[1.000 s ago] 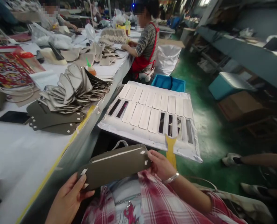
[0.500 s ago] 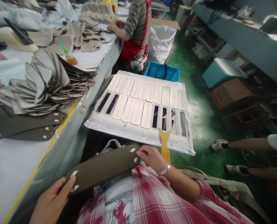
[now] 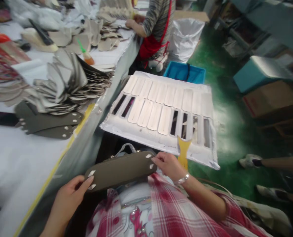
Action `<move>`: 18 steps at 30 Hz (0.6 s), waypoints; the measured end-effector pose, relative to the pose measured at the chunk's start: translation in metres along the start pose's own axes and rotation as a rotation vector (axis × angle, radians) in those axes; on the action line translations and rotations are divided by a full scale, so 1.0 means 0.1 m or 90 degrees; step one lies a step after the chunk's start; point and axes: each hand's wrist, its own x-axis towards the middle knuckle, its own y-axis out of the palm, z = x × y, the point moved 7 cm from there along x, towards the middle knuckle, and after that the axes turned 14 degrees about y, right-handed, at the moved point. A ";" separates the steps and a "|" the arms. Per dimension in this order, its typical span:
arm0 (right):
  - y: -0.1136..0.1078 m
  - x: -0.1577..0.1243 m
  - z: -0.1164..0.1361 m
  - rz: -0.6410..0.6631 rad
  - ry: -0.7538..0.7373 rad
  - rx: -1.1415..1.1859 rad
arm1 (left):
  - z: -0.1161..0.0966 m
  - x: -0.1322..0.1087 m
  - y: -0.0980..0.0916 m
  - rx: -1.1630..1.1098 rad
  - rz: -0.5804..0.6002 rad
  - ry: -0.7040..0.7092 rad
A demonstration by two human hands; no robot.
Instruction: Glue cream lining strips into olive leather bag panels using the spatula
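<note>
A long dark olive panel (image 3: 121, 169) with rounded ends and small white tabs near each end is stretched between my two hands, just above my lap. My left hand (image 3: 68, 200) grips its left end, thumb on top beside a white tab. At the right end, my right hand (image 3: 169, 166) pinches the edge between thumb and fingers. Beyond the panel stands a white slotted board (image 3: 141, 131) bearing rows of pale oblong pieces. A yellow forked strip (image 3: 184, 151) is at the board's near edge, close to my right hand.
On the left table (image 3: 20, 164), more olive panels (image 3: 47, 123) lie beside a fanned stack of grey pieces (image 3: 62, 82) and a glue bottle (image 3: 88, 59). A co-worker (image 3: 156, 29) in a red apron works farther along. A blue crate (image 3: 184, 72) sits behind the board; someone's legs (image 3: 272, 163) show right.
The whole view has shifted, so the table, board and hands appear farther right. Both hands keep their hold on the olive panel, with little other change.
</note>
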 end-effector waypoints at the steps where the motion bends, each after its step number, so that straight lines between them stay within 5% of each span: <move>1: 0.02 -0.01 0.00 -0.002 0.001 -0.006 | -0.03 0.00 0.01 -0.026 0.017 -0.001; 5: 0.07 0.06 -0.05 0.016 0.035 -0.016 | -0.06 0.05 -0.02 -0.093 0.066 0.012; 18: 0.12 0.04 0.05 0.003 0.054 -0.004 | -0.04 0.12 -0.21 -0.040 0.029 0.106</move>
